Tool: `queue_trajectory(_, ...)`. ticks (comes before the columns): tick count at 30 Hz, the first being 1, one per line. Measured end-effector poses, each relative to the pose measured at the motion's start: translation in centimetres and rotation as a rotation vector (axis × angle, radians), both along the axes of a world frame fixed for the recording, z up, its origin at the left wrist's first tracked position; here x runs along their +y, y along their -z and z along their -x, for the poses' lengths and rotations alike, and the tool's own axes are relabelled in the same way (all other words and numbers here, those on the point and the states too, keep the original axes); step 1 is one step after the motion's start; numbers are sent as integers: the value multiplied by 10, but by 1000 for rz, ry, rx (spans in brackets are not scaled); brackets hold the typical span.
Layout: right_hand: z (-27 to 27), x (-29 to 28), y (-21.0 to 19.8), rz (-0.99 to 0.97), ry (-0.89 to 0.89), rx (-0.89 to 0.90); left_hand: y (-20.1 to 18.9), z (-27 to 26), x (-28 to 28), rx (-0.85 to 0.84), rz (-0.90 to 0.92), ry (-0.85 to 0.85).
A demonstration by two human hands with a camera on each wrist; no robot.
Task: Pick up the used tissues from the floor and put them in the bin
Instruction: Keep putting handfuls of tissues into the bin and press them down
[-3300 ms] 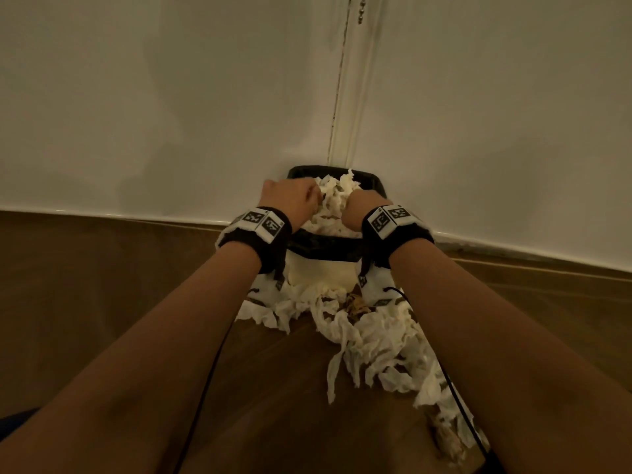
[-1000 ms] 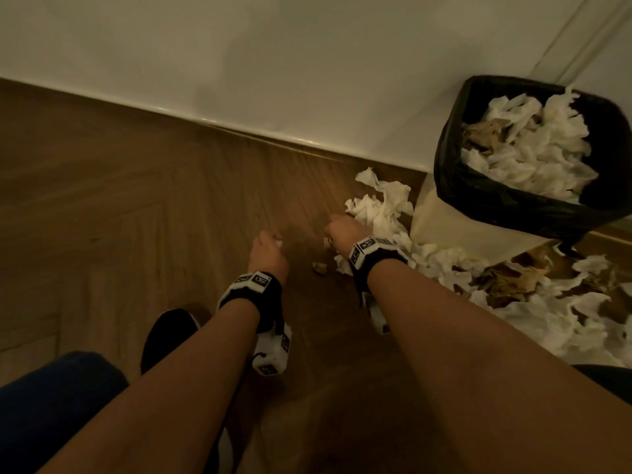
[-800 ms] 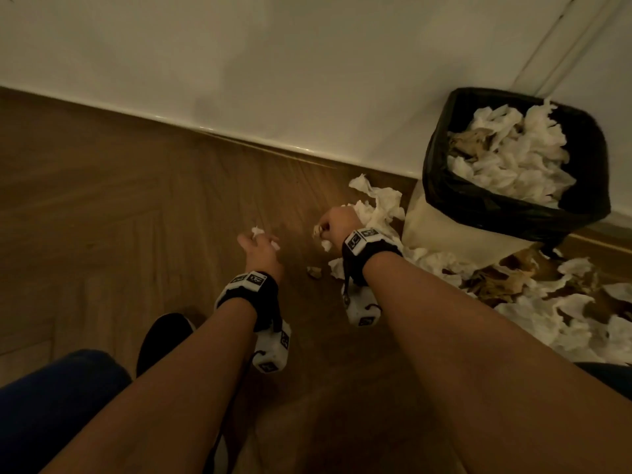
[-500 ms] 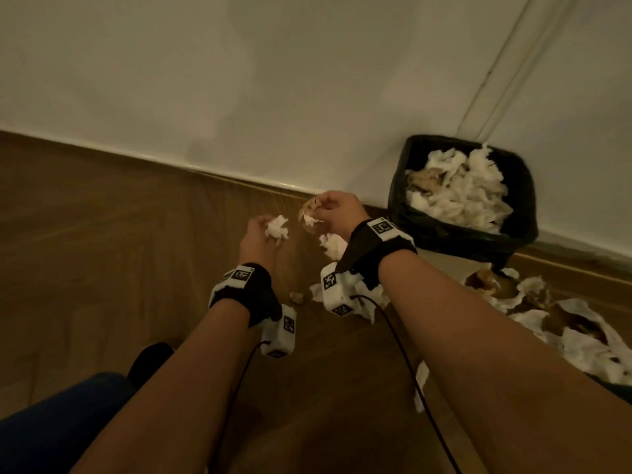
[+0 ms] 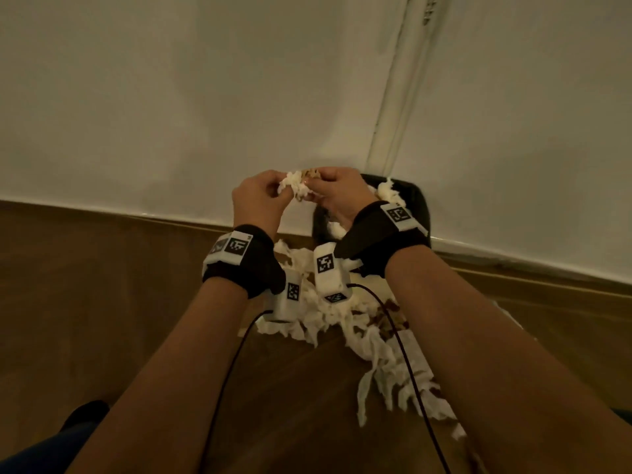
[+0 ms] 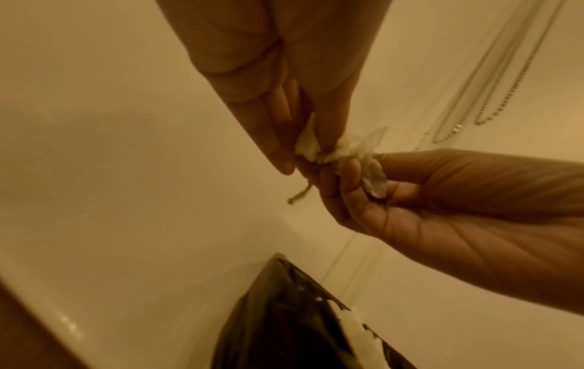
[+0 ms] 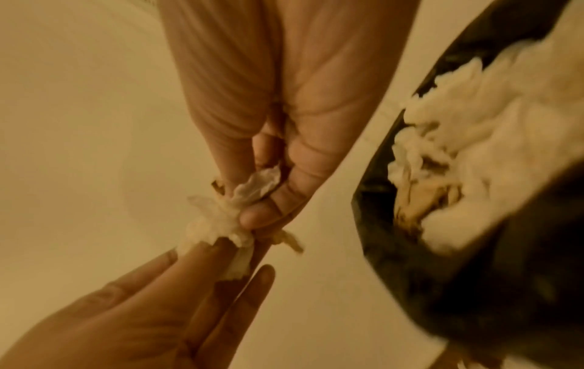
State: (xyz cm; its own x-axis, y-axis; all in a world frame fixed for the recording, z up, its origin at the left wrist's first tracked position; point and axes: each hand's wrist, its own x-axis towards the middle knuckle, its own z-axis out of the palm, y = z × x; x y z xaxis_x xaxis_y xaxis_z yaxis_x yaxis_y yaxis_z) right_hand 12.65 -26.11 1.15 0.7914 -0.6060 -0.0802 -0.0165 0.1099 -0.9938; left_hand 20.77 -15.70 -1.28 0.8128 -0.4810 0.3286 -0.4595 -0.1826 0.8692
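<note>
Both hands are raised in front of the white wall, just left of the bin, and meet on one small wad of used tissue (image 5: 297, 187). My left hand (image 5: 278, 193) pinches its left end with thumb and fingertips. My right hand (image 5: 316, 190) pinches the right end, with a brown scrap among the white. The wrist views show the tissue wad (image 6: 343, 149) (image 7: 221, 219) between the fingertips. The black-lined bin (image 5: 419, 208) stands below and to the right, heaped with tissues (image 7: 474, 149). A long pile of torn tissues (image 5: 376, 354) lies on the wooden floor in front of it.
The bin stands against the white wall and skirting board (image 5: 102, 208), near a vertical door-frame edge (image 5: 390, 107) with a bead chain (image 6: 483, 82) hanging by it. The wrist-camera cables (image 5: 407, 371) trail over the floor tissues. My dark shoe (image 5: 85, 412) is at lower left.
Each hand picked small tissue scraps off the floor at the left of the bin. Both then rose and came together, so the scraps now form one wad held near the bin's rim.
</note>
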Motion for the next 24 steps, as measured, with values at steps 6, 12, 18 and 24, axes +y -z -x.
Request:
queue_trajectory(6,49,-48,-13,26,145,-24,-20,32,-42,-91,34,164)
queue_trajectory(12,87,-87,11,391,401,373,-30,42,-73,-304,-352,219)
queue_trajectory(18,90,-99,18,634,424,701,-32,36,-109,-424,-783,330)
queue_trajectory(24,80,-83,22,638,367,767,-12,43,-123,-667,-1016,319)
